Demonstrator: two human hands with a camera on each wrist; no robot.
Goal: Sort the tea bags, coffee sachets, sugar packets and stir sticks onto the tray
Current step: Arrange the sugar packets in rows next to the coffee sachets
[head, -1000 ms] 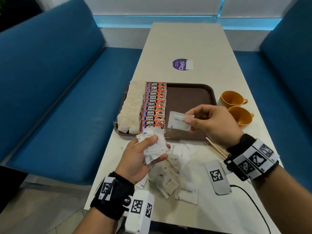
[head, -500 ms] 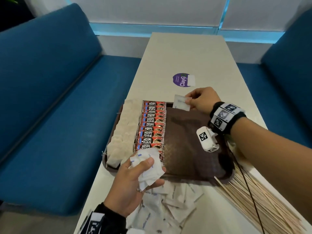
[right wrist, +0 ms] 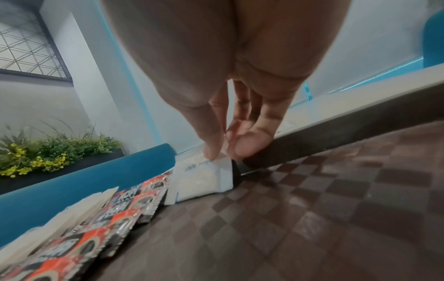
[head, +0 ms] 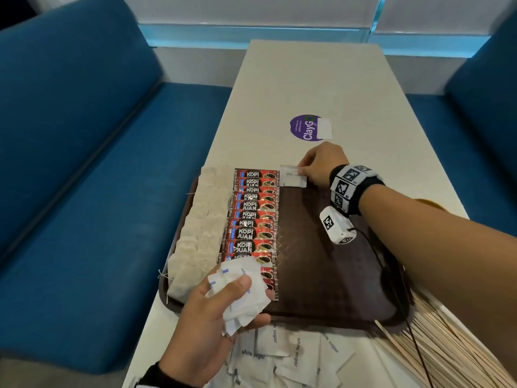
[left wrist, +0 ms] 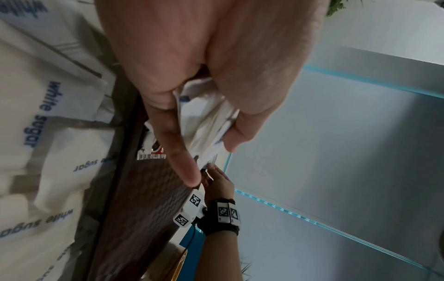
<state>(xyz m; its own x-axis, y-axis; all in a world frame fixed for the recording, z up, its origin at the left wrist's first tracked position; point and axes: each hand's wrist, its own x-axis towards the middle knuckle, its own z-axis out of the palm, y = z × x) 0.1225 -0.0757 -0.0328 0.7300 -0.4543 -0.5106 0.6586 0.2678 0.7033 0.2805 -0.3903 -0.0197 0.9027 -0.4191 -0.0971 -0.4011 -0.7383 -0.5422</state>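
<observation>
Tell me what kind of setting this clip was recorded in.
Probably a café or canteen booth: blue upholstered bench seats flank a long pale table holding a brown serving tray of Kopi Juan coffee sachets.

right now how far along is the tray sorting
Done: tea bags and Kopi Juan sachets lie in columns on the tray. In hand: right hand sets the first white sugar packet at the far edge; left hand grips a bunch. Left: loose sugar packets and stir sticks.
</observation>
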